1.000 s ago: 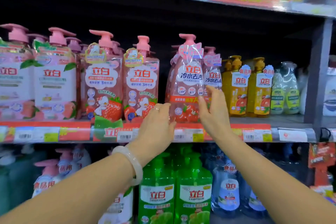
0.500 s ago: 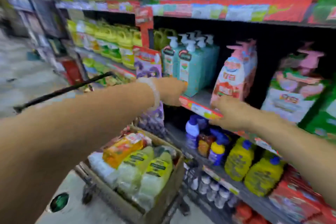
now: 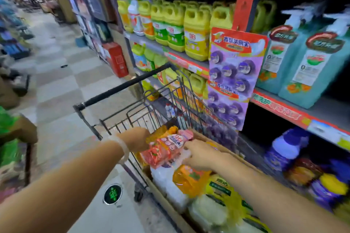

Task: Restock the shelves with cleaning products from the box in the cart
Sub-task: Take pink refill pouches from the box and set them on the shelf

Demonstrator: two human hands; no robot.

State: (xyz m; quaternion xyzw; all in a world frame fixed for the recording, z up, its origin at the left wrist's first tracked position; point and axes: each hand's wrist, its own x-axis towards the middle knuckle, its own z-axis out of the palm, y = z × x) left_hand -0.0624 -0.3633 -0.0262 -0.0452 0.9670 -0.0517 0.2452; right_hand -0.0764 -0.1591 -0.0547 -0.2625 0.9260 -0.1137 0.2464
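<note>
Half a second ago both hands were up at the shelf edge; now they are down over the open brown cardboard box [image 3: 223, 149] that sits in the black wire shopping cart [image 3: 151, 111], and the view has swung to show the cart's handle and the aisle floor. Between them they hold a pink and red plastic refill pouch with strawberry print [image 3: 166, 147], lifted above the box's far end. The left hand [image 3: 139, 139], a pale bangle on its wrist, is on the pouch's left side, though blur hides how its fingers lie. The right hand [image 3: 198, 154] has its fingers curled round the pouch's right end. Orange, white and yellow-green pouches [image 3: 191, 178] lie packed in the box beneath. Yellow handled jugs [image 3: 197, 32] stand along the shelf beside the cart.
</note>
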